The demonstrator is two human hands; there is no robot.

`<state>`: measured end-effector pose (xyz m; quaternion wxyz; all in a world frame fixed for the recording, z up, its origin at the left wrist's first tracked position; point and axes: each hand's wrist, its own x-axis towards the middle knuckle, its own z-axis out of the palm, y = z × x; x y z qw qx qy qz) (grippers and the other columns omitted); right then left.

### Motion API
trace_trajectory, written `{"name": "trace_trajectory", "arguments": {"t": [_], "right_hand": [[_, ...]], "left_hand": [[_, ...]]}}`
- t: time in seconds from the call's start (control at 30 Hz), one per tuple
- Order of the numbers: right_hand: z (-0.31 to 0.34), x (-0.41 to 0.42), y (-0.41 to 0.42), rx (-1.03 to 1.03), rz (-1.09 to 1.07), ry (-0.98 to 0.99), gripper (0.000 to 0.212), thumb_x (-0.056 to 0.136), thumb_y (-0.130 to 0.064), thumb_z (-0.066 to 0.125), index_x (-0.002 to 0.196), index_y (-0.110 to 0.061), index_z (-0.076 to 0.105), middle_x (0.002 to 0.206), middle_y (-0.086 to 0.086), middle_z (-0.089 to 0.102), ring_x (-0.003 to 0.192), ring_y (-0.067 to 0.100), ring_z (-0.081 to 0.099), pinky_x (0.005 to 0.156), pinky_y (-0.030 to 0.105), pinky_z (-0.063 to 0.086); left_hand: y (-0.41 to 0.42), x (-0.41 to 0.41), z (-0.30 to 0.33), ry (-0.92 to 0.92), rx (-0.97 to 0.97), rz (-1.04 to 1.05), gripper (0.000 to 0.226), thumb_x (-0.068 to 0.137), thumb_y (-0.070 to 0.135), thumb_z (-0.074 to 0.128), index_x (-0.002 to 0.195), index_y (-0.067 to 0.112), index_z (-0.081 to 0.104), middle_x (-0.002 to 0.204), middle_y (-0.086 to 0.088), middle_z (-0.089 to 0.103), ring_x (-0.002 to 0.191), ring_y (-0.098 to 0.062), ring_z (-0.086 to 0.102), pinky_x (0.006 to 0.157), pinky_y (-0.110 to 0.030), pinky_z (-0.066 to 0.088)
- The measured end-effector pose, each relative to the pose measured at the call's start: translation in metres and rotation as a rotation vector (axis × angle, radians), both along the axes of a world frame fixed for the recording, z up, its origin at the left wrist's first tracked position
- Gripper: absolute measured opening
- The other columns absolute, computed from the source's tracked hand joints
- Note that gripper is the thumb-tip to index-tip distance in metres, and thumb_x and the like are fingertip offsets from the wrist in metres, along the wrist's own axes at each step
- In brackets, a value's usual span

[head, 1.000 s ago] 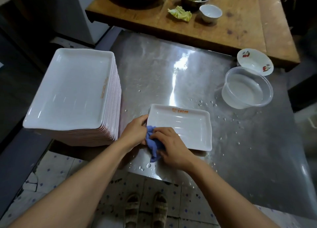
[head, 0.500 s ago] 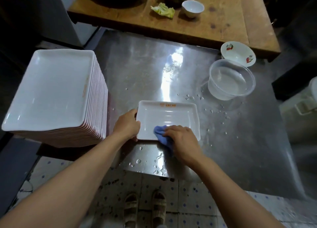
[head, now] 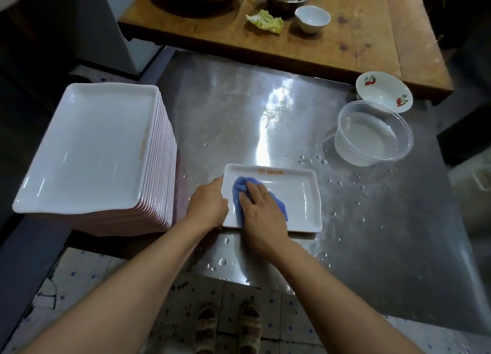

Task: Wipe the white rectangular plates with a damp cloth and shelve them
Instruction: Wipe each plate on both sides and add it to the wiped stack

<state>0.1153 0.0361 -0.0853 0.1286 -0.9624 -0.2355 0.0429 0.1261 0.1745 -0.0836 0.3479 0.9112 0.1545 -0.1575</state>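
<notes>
A white rectangular plate (orange print on its far rim) lies flat on the wet steel table, near its front edge. A blue cloth is pressed into the plate's left half under the right hand, fingers extended. The plate's left rim is gripped by the left hand. A tall plate stack is seen just left; a clear water tub sits far right.
</notes>
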Motion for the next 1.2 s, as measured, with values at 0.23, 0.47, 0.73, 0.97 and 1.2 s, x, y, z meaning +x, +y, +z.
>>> {"name": "trace_trajectory", "arguments": {"t": [0.23,0.47,0.73,0.97,1.2], "right_hand": [[0.002,0.03,-0.05,-0.035,-0.186,-0.092,0.017,0.06,0.003,0.072,0.075,0.0,0.064,0.087,0.016,0.062,0.078,0.033,0.063,0.074,0.034,0.04],[0.022,0.023,-0.1,-0.166,-0.11,-0.133,0.02,0.054,0.001,0.082,0.063,-0.004,0.065,0.068,0.01,0.064,0.061,0.031,0.059,0.05,0.03,0.043],[0.035,-0.026,-0.101,-0.127,-0.068,0.087,0.03,0.087,-0.01,0.055,0.117,-0.014,0.06,0.115,0.005,0.06,0.108,0.028,0.047,0.081,0.035,0.036],[0.024,-0.038,-0.075,0.04,-0.038,0.094,0.023,0.075,-0.017,0.05,0.082,-0.014,0.072,0.089,0.006,0.07,0.071,0.031,0.06,0.055,0.036,0.05],[0.028,-0.042,-0.12,-0.02,-0.171,0.068,0.021,0.057,-0.005,0.081,0.072,-0.011,0.068,0.084,0.008,0.063,0.076,0.032,0.055,0.055,0.042,0.05]], "left_hand": [[0.0,0.001,-0.004,-0.013,0.003,0.012,0.069,0.058,0.024,0.035,0.124,0.018,0.054,0.116,-0.013,0.062,0.104,-0.036,0.058,0.087,-0.042,0.049],[-0.006,0.001,-0.007,-0.03,0.077,0.035,0.047,0.072,0.007,0.047,0.118,0.013,0.056,0.112,-0.013,0.064,0.101,-0.037,0.057,0.086,-0.043,0.049],[-0.011,0.001,-0.004,-0.04,0.115,0.06,0.046,0.072,0.003,0.048,0.116,0.013,0.057,0.113,-0.015,0.063,0.102,-0.039,0.057,0.087,-0.044,0.049],[-0.013,-0.001,0.001,-0.016,0.165,0.058,0.05,0.072,0.005,0.048,0.12,0.016,0.055,0.115,-0.014,0.063,0.104,-0.04,0.056,0.088,-0.044,0.049],[-0.015,-0.006,0.005,-0.048,0.177,0.04,0.048,0.073,0.008,0.045,0.119,0.018,0.056,0.112,-0.014,0.064,0.099,-0.04,0.058,0.084,-0.044,0.051]]}}
